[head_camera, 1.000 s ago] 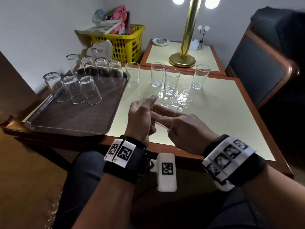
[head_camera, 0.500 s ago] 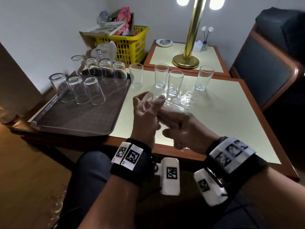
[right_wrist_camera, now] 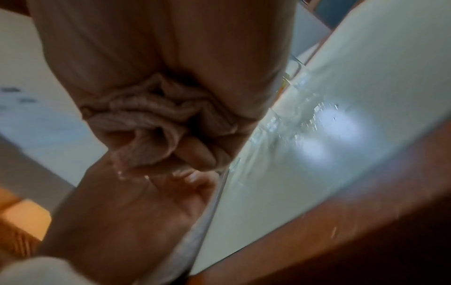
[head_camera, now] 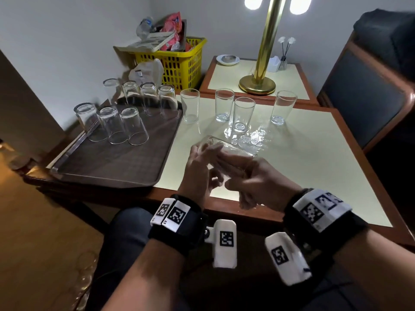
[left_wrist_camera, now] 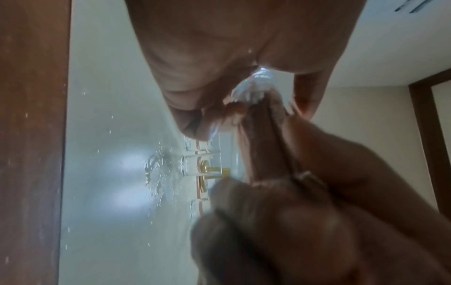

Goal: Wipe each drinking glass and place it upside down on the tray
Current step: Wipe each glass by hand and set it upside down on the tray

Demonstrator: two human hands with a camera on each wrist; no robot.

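Note:
A clear drinking glass [head_camera: 229, 149] lies on its side in the air over the table's front, held between both hands. My left hand [head_camera: 202, 158] grips its base end [left_wrist_camera: 253, 86]. My right hand [head_camera: 238, 169] holds the mouth end, with two fingers [left_wrist_camera: 263, 146] reaching straight along the glass and the rest curled [right_wrist_camera: 151, 115]. No cloth shows. Several glasses [head_camera: 132, 126] stand upside down on the brown tray [head_camera: 107, 167] at the left. Several more stand upright on the table, among them one [head_camera: 190, 106] beside the tray and one [head_camera: 243, 115] just behind the hands.
Water drops [head_camera: 253, 135] lie on the cream tabletop behind the hands. A brass lamp [head_camera: 258, 84] stands on the side table at the back, a yellow basket [head_camera: 179, 61] behind the tray, and a dark chair [head_camera: 370, 86] at the right.
The left hand has shifted to wrap the glass's base end. The right hand's fingers have slid along the glass, and both hands have lifted it a little.

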